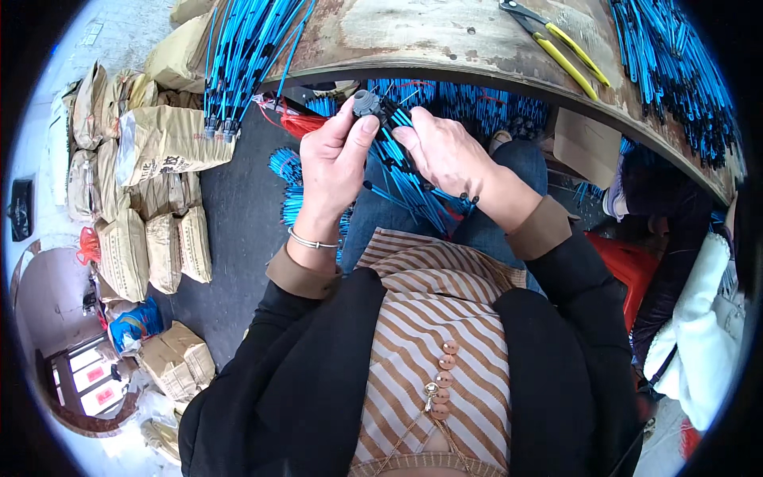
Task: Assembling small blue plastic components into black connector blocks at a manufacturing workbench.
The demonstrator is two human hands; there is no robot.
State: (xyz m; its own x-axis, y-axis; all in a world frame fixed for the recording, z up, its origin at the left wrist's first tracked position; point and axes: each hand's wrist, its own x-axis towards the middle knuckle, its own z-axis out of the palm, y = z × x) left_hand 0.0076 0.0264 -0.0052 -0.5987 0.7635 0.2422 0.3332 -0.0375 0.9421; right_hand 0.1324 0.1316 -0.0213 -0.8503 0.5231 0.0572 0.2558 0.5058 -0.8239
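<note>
My left hand (pixel 335 163) is closed, thumb and fingers pinching a round grey plastic fitting (pixel 366 102) in front of the table edge. Close beside it, my right hand (pixel 450 153) is closed at the upper ends of several thin blue tubes (pixel 409 191) with black end pieces. Its fingertips partly hide exactly which piece they grip. The tubes hang from the fitting down over my lap, between my jeans-covered knees.
Ahead is a worn wooden table (pixel 397 32) with a curved-looking edge. Yellow-handled pliers (pixel 568 60) lie on it, between tube bundles (pixel 254 52) at left and more bundles (pixel 668 79) at right. Paper sacks (pixel 123 246) are stacked at left. A cardboard box (pixel 586 145) stands under the table.
</note>
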